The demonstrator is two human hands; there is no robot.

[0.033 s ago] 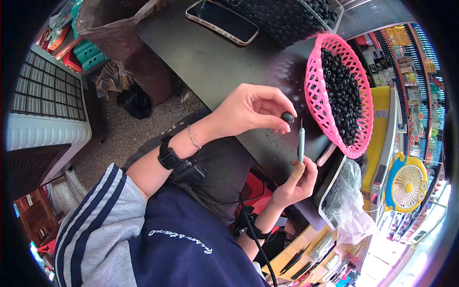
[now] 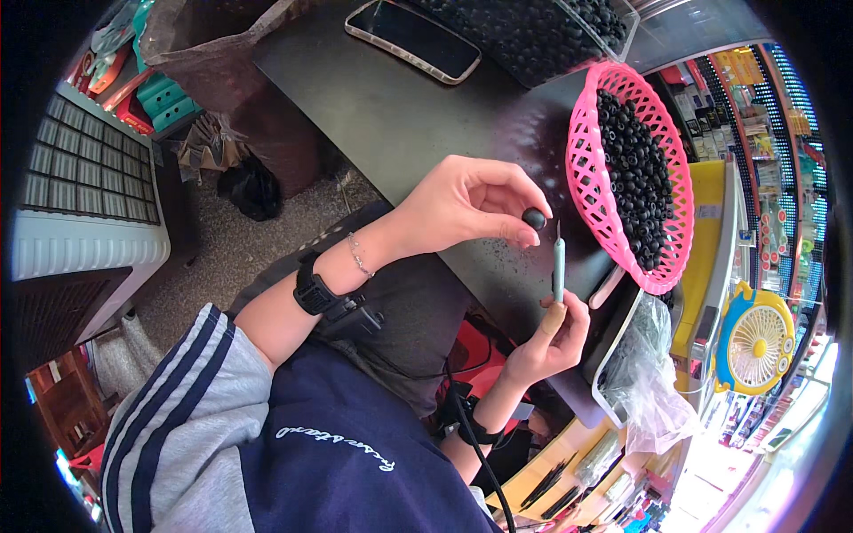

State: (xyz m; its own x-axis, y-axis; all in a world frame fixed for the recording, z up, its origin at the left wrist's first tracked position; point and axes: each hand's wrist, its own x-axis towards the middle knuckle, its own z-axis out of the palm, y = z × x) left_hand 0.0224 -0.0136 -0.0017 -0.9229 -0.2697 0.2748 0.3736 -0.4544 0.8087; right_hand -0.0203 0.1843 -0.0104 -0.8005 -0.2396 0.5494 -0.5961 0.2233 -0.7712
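Observation:
Between thumb and fingertips, my left hand (image 2: 475,200) pinches a small, round black piece (image 2: 534,218) over the dark table. My right hand (image 2: 555,339) is closed around the lower end of a slim, pale blue-green pen-shaped tool (image 2: 559,269). The tool stands nearly upright with its thin, dark tip pointing away from me. That tip is just right of the black piece, and I see a small gap between them. Beyond my hands, on the right, a pink lattice basket (image 2: 582,191) holds many small black ring-like pieces (image 2: 635,178).
A phone (image 2: 413,40) lies at the table's far side (image 2: 355,98), beside a clear bin (image 2: 551,35) of black pieces. Dark crumbs dot the tabletop. Right of my right hand are a tray (image 2: 613,355) and a crumpled plastic bag (image 2: 653,373). A yellow-and-blue fan (image 2: 755,338) stands farther right.

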